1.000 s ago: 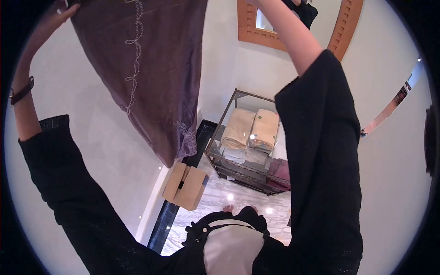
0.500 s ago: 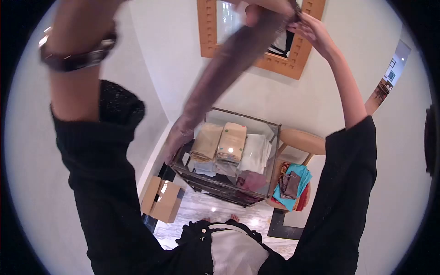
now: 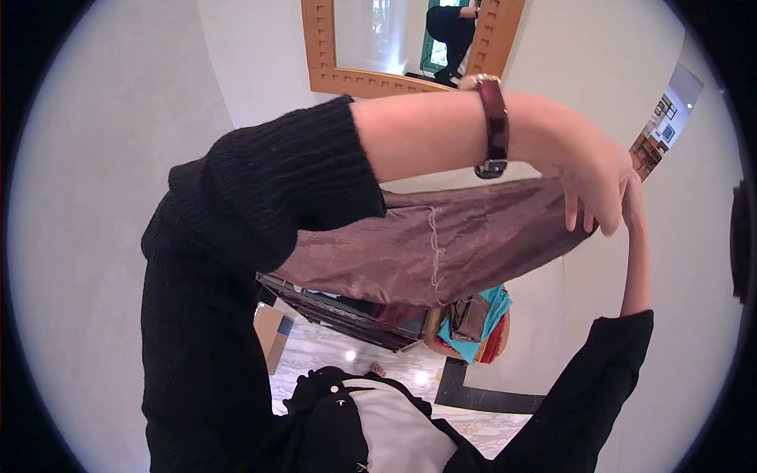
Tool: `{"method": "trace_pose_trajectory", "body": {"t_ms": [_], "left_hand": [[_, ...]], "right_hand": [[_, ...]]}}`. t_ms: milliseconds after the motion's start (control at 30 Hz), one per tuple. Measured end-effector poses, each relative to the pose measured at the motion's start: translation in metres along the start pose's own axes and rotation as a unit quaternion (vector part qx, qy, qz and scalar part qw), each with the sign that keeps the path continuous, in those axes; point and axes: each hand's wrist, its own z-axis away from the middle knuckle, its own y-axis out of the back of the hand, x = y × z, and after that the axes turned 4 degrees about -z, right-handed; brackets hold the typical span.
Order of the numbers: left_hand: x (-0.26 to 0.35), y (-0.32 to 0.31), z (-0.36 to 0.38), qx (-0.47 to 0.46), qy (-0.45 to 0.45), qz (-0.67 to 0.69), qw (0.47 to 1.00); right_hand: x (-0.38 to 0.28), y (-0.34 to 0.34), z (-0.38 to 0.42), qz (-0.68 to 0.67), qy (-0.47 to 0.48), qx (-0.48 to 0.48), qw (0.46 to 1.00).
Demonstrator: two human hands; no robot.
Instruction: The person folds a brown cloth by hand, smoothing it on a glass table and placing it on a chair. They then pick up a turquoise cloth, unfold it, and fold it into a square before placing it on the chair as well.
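A brownish-mauve shiny cloth (image 3: 363,256) with a pale stitched or stringy line down its middle hangs stretched across the view. My left hand (image 3: 591,177), with a dark-strapped watch on its wrist, reaches across to the right and closes on the cloth's right end, fingers bent downward. My right hand (image 3: 633,205) meets it there from behind, its fingers mostly hidden by the left hand. The cloth's left end passes behind my left sleeve.
Below the cloth stands a dark-framed table (image 3: 339,311), mostly covered from view. Beside it, a stool holds turquoise cloth (image 3: 461,347) and brown cloth (image 3: 471,315). A cardboard box (image 3: 272,335) sits on the floor, and a wood-framed mirror (image 3: 319,47) hangs on the wall.
My left hand has swung down and across to the right. The cloth has gone from a narrow diagonal strip to a wide spread. My right hand is lower and further right.
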Motion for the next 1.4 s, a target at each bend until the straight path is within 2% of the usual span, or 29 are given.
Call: {"method": "trace_pose_trajectory", "body": {"t_ms": [100,200,300,433,533,600,667,733,800,967,1067,1100,1167,1200,1267,1333,1367,1400], "left_hand": [[-0.021,-0.02,-0.053,-0.005,0.014,0.032,0.999],[-0.027,-0.03,-0.074,-0.056,0.012,0.056,0.997],[-0.038,-0.049,-0.093,-0.021,-0.01,0.048,0.999],[-0.047,-0.058,-0.096,-0.021,-0.022,0.07,0.997],[-0.045,-0.05,-0.064,-0.047,0.059,0.065,0.995],[-0.064,-0.054,-0.046,-0.062,0.072,0.076,0.993],[-0.084,-0.058,-0.019,-0.062,0.098,0.109,0.987],[-0.093,-0.064,0.013,-0.005,0.132,0.096,0.987],[-0.105,-0.065,0.052,-0.017,0.166,0.1,0.981],[-0.169,-0.086,0.165,0.028,0.201,0.236,0.95],[-0.223,-0.12,0.242,0.045,0.248,0.245,0.936],[-0.25,-0.138,0.268,0.048,0.249,0.23,0.94],[-0.289,-0.18,0.306,0.096,0.312,0.312,0.892],[-0.298,-0.199,0.316,0.142,0.37,0.302,0.867],[-0.348,-0.257,0.344,0.233,0.37,0.26,0.861],[-0.36,-0.282,0.353,0.25,0.424,0.174,0.853],[-0.36,-0.283,0.355,0.288,0.427,0.19,0.836],[-0.355,-0.286,0.356,0.325,0.43,0.205,0.817]], "right_hand": [[0.022,0.039,0.02,0.018,-0.021,0.055,0.998],[0.041,0.078,0.034,0.066,-0.02,0.058,0.996],[0.058,0.105,0.037,0.096,-0.013,0.105,0.99],[0.049,0.092,0.036,0.091,0.003,0.103,0.99],[0.056,0.071,0.02,0.093,0.016,0.081,0.992],[0.063,0.042,0.008,0.1,0.032,0.079,0.991],[0.063,0.005,-0.004,0.097,0.023,0.022,0.995],[0.061,-0.051,-0.011,0.068,0.047,0.009,0.997],[0.071,-0.101,-0.028,0.083,0.073,-0.067,0.992],[0.093,-0.26,-0.055,0.102,0.09,-0.185,0.973],[0.131,-0.365,-0.053,0.103,0.106,-0.231,0.961],[0.149,-0.4,-0.054,0.121,0.087,-0.256,0.955],[0.183,-0.46,-0.049,0.161,0.045,-0.3,0.939],[0.196,-0.487,-0.042,0.184,0.026,-0.318,0.93],[0.219,-0.531,-0.031,0.205,-0.081,-0.365,0.904],[0.251,-0.566,-0.014,0.302,0.029,-0.298,0.905],[0.253,-0.579,-0.009,0.346,0.084,-0.26,0.897],[0.255,-0.588,-0.004,0.33,0.07,-0.231,0.913]]}}
